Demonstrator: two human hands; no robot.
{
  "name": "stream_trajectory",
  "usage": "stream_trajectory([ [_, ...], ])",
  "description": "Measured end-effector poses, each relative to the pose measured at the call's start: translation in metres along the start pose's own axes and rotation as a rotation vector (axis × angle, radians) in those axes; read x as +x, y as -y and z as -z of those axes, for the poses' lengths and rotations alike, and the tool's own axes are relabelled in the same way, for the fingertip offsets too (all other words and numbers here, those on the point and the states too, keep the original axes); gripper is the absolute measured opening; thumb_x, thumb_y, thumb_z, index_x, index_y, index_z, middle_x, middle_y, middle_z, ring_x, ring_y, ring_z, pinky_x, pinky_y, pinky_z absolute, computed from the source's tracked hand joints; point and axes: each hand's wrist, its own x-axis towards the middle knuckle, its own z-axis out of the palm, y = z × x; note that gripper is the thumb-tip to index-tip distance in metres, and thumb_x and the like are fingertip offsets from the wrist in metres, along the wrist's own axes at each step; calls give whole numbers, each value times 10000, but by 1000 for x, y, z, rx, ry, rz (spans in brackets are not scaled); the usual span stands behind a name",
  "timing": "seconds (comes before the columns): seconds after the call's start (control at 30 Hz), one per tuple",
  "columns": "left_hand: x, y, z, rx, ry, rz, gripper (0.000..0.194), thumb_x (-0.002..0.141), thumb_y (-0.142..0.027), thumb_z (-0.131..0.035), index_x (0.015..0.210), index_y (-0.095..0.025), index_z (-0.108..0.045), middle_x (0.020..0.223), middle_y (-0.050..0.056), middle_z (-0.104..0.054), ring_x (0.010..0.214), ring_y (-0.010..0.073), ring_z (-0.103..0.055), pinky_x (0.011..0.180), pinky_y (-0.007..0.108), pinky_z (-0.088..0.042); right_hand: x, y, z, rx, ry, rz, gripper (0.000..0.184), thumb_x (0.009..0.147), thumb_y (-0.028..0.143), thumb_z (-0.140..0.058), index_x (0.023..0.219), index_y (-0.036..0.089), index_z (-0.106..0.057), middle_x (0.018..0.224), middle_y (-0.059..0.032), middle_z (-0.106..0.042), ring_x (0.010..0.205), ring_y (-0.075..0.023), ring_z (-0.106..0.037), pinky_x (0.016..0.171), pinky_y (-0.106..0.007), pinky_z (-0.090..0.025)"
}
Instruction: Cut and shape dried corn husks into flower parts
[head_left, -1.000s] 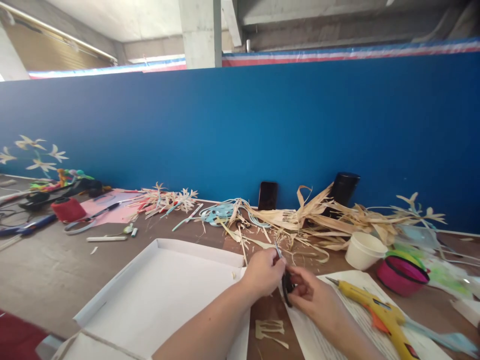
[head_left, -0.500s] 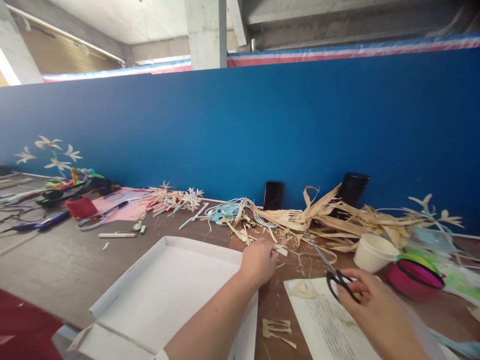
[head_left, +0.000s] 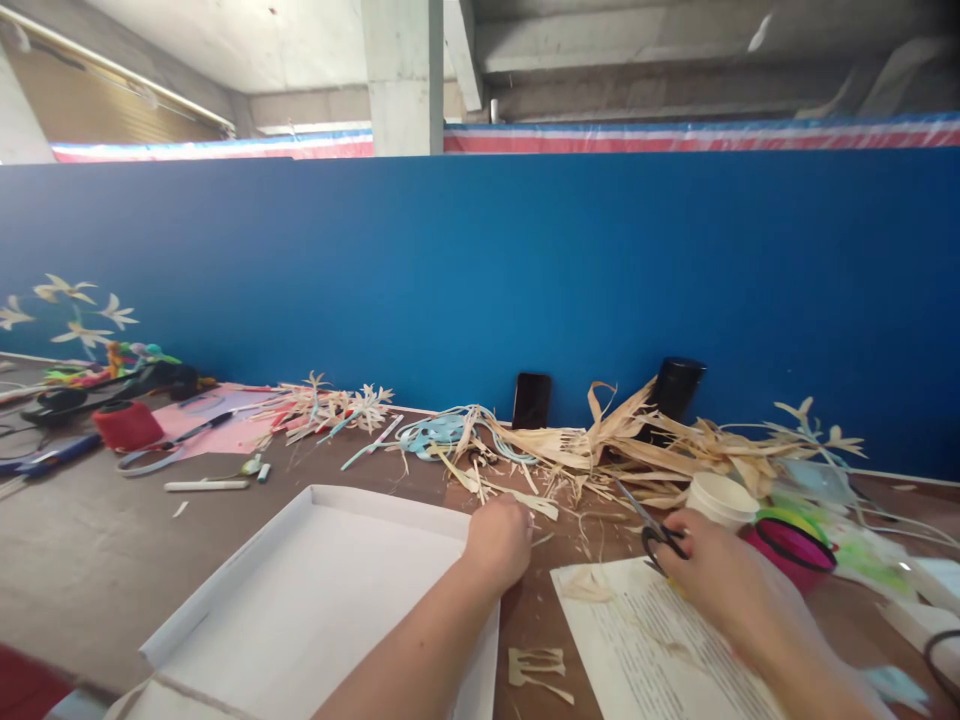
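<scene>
My right hand [head_left: 712,570] grips black-handled scissors [head_left: 639,506] above a printed sheet of paper [head_left: 637,620]; the blades point away to the upper left. My left hand [head_left: 497,545] is closed at the right edge of a shallow white box [head_left: 337,580]; its fingertips are turned away, so what they pinch is hidden. Just beyond it lie narrow pale strips [head_left: 525,500] of dried husk. A cut, comb-shaped husk piece [head_left: 537,665] rests on the table between the box and the sheet.
Dried corn husks [head_left: 600,440] are heaped along the blue partition [head_left: 450,270], near a leaning phone [head_left: 532,400] and a black cylinder [head_left: 677,388]. A cream cup [head_left: 720,500] and a pink container [head_left: 787,550] stand beyond my right hand. Husk flowers [head_left: 371,405], a red spool [head_left: 127,426] and tools lie leftward.
The view has turned slightly right and upward, so the table items sit further left. My right hand has drawn a little closer to my left, still with the scissors.
</scene>
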Motion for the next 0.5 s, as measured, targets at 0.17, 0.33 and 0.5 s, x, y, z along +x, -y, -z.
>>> stream_trajectory([
  [0.17, 1, 3, 4, 13, -43, 68, 233, 806, -216, -396, 812, -169, -625, 881, 87, -581, 872, 199, -540, 740, 283, -408, 33, 24, 1, -364, 180, 56, 206, 740, 327, -463, 835, 221, -612, 767, -100, -664, 702, -273, -617, 519, -310, -350],
  [0.33, 4, 7, 7, 26, -114, 131, 237, 823, -238, -382, 813, -172, -610, 914, 84, -565, 874, 199, -534, 715, 287, -405, 61, 46, -17, -413, 239, 161, 265, 804, 292, -405, 911, 257, -644, 952, -94, -653, 804, -247, -609, 603, -315, -380],
  [0.5, 8, 16, 12, 40, -230, 194, 243, 841, -253, -357, 827, -178, -588, 894, 72, -552, 832, 187, -533, 687, 283, -398, 87, 89, -59, -407, 356, 322, 243, 830, 284, -443, 787, 240, -679, 866, -43, -666, 820, -182, -602, 637, -258, -396],
])
